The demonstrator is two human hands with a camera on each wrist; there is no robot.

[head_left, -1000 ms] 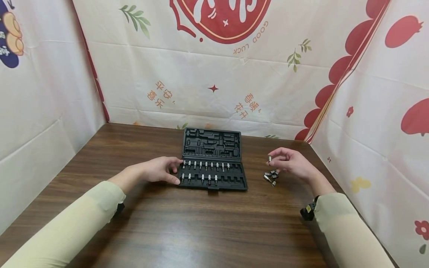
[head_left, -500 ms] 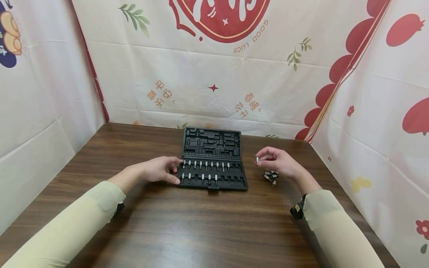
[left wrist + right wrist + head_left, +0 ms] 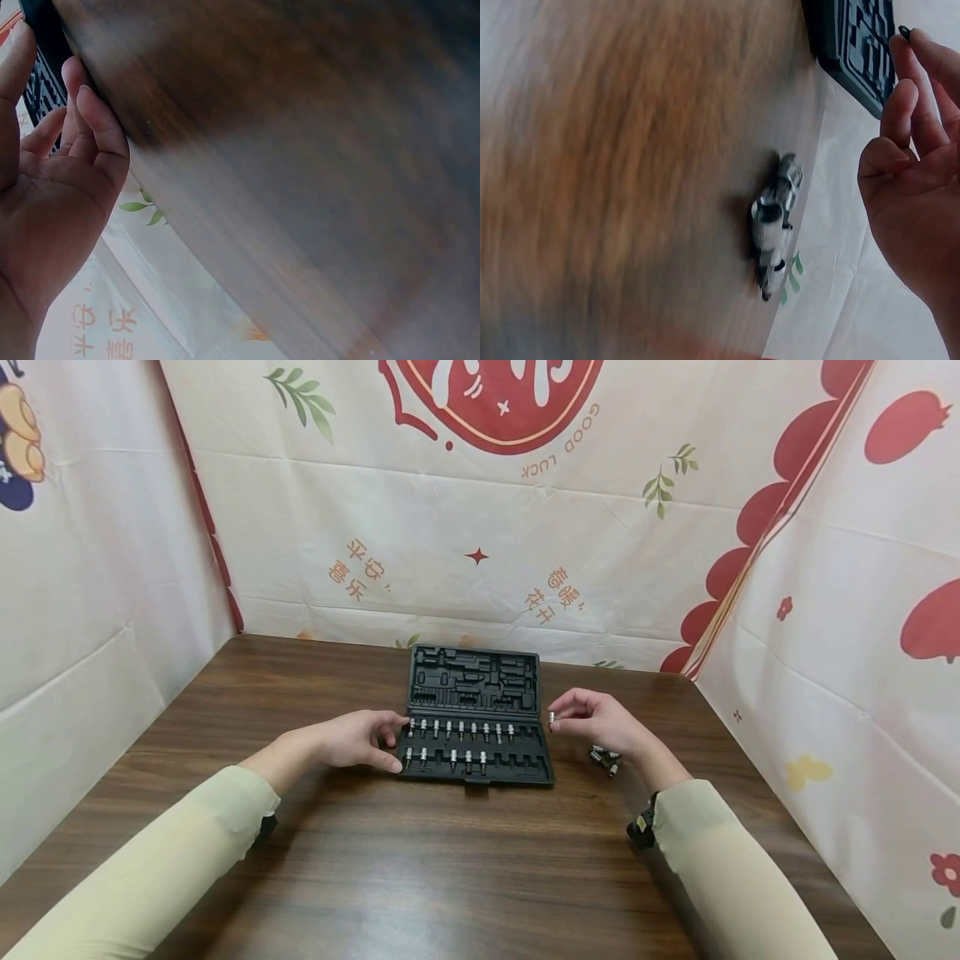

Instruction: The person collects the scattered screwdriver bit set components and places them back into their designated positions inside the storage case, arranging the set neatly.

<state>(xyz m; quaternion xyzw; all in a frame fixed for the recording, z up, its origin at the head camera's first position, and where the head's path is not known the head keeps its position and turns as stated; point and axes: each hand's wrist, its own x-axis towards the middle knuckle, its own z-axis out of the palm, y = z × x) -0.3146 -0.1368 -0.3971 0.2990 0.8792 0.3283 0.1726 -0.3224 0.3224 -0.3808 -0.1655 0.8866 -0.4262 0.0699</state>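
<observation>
In the head view a black socket case (image 3: 476, 718) lies unfolded on the table, silver bit sockets (image 3: 461, 731) standing in two rows in its near half. My left hand (image 3: 358, 740) rests against the case's left edge, thumb at the front corner. My right hand (image 3: 603, 723) pinches a small bit socket (image 3: 551, 718) between thumb and fingertips, just off the case's right edge. In the right wrist view only its dark end (image 3: 905, 32) shows. Several loose bit sockets (image 3: 604, 760) lie in a small pile below the right hand, partly hidden by it.
Several slots at the right of the near row (image 3: 528, 762) hold no socket. The brown wood table (image 3: 450, 868) runs back to a printed white cloth (image 3: 465, 602), with more cloth at both sides. The lid half (image 3: 476, 681) lies toward the back.
My right hand has moved left from above the loose pile to the case's right edge, carrying the bit socket. The left hand and the case have stayed put.
</observation>
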